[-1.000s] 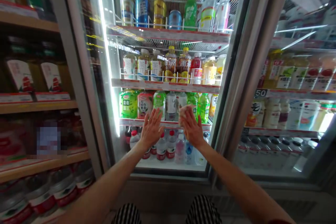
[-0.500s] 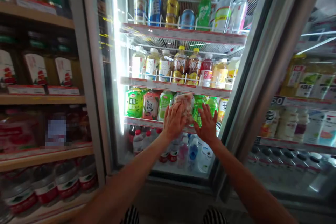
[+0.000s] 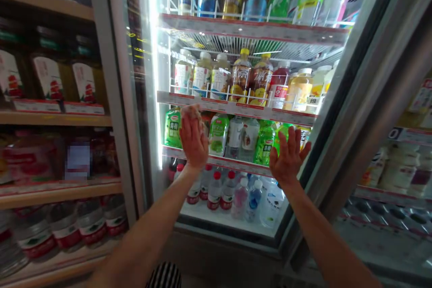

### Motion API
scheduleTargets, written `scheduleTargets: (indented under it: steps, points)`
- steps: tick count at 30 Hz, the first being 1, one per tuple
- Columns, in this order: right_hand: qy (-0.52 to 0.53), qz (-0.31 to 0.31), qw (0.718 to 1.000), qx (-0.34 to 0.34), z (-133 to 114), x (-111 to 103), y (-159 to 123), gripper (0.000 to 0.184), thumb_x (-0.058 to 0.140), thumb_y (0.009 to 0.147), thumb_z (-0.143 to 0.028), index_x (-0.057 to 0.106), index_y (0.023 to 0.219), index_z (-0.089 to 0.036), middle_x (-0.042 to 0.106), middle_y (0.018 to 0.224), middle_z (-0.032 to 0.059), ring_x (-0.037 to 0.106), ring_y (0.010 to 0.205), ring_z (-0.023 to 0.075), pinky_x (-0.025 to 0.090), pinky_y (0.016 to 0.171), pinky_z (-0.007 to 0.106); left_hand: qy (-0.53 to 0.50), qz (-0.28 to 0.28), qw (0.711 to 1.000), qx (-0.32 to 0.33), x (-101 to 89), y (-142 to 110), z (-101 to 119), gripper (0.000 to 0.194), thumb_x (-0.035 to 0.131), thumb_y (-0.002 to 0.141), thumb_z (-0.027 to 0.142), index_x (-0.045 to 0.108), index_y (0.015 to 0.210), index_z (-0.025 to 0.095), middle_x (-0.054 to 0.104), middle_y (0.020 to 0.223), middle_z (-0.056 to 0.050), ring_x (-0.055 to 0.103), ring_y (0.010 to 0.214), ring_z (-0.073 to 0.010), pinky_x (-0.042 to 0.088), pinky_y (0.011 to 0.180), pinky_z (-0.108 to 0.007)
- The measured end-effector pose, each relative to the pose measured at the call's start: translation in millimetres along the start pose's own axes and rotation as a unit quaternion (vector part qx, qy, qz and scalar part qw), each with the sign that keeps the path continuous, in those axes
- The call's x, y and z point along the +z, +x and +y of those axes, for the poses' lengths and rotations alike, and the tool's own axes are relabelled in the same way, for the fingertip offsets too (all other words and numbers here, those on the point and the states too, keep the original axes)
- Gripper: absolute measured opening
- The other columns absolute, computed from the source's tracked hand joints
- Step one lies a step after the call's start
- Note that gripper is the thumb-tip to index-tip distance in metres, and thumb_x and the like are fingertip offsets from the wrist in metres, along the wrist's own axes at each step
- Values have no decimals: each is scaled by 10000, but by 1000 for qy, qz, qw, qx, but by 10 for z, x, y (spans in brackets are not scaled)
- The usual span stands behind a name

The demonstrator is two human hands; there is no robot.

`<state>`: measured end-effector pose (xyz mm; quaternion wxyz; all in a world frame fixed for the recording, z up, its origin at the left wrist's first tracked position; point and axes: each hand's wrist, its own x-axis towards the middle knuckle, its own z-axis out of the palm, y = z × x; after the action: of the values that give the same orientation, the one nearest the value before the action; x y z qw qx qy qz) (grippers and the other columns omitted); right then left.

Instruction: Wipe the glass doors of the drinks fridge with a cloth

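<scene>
Cloth (image 3: 191,111) sits under the left hand (image 3: 193,141), fingers flat, pressing it against the fridge door (image 3: 148,112) before the green bottles (image 3: 173,128). The right hand (image 3: 287,158) is spread wide, holding nothing, near the door's right frame (image 3: 340,99).

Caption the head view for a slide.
Left hand presses a crumpled cloth on the drinks cooler's glass door; right hand spread open alongside.

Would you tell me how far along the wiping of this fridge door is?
Done: hard to tell; the glass door shows no obvious smears. In hand: the left hand presses a cloth to the glass mid-height, near its left edge; the right hand lies flat, open, farther right. Left: probably the top and bottom.
</scene>
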<state>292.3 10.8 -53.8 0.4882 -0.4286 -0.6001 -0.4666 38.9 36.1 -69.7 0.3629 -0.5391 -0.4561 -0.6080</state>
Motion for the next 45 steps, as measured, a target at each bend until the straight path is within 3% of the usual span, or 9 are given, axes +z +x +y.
scheduleTargets:
  steps: [7, 13, 20, 27, 33, 36, 40, 42, 45]
  points:
    - [-3, 12, 1000, -3, -10, -3, -2, 492, 422, 852, -290, 368, 1336, -219, 347, 1425, 113, 271, 1337, 268, 132, 1076, 541, -62, -56, 952, 293, 60, -273, 420, 561, 409, 835, 179, 271, 1379, 195, 349, 1419, -44, 199, 1354, -193, 264, 1099, -366]
    - [4, 16, 1000, 14, -21, 2, -2, 467, 434, 839, -288, 417, 1298, -208, 377, 1407, 116, 293, 1327, 269, 135, 1072, 538, -44, 46, 997, 46, -50, -23, -142, 627, 371, 858, 149, 103, 1422, 201, 64, 1502, -54, 105, 1375, -210, 210, 1115, -438]
    - [15, 16, 1000, 12, -5, -5, -8, 460, 455, 825, -266, 436, 1282, -214, 391, 1399, 112, 303, 1322, 267, 136, 1072, 526, -62, -62, 940, 329, -24, -358, 83, 610, 447, 814, 141, 252, 1390, 184, 290, 1444, -60, 204, 1351, -201, 240, 1109, -369]
    - [-1, 19, 1000, 13, -35, -1, -3, 475, 454, 829, -270, 413, 1298, -205, 369, 1412, 116, 273, 1337, 254, 123, 1082, 513, -44, 54, 997, 30, -137, -201, -517, 594, 382, 857, 148, 175, 1413, 172, 89, 1498, -82, 117, 1373, -233, 219, 1108, -438]
    - [2, 13, 1000, 13, -24, 3, -10, 482, 443, 835, -271, 397, 1313, -222, 352, 1425, 99, 269, 1339, 250, 111, 1088, 505, -78, -99, 931, 342, -81, -442, -152, 549, 435, 846, 178, 293, 1373, 229, 334, 1428, -23, 240, 1340, -216, 291, 1090, -389]
    - [1, 14, 1000, 5, -21, -3, -12, 484, 444, 833, -259, 395, 1312, -215, 348, 1427, 102, 262, 1342, 246, 119, 1089, 499, -74, -15, 980, 183, -169, -299, -466, 525, 424, 869, 207, 285, 1373, 257, 276, 1455, -29, 280, 1325, -216, 316, 1082, -383]
    - [-1, 23, 1000, 9, -33, 1, -9, 480, 452, 830, -260, 402, 1305, -212, 352, 1423, 107, 262, 1342, 249, 126, 1086, 508, -55, 87, 994, 20, -222, -131, -805, 550, 309, 902, 142, 114, 1416, 119, 5, 1496, -144, 43, 1372, -291, 155, 1116, -522]
    - [2, 23, 1000, 13, -34, 4, -9, 474, 450, 832, -261, 408, 1301, -213, 359, 1419, 108, 266, 1340, 250, 124, 1085, 513, -58, 73, 995, 33, -200, -203, -726, 543, 345, 896, 166, 169, 1410, 159, 102, 1494, -120, 93, 1370, -283, 186, 1112, -516]
    - [1, 22, 1000, 13, -23, 3, -13, 464, 452, 831, -266, 422, 1292, -214, 379, 1407, 111, 282, 1333, 250, 132, 1083, 511, -69, -48, 973, 217, -177, -348, -567, 549, 433, 864, 204, 262, 1383, 250, 295, 1447, -48, 239, 1340, -245, 300, 1084, -438]
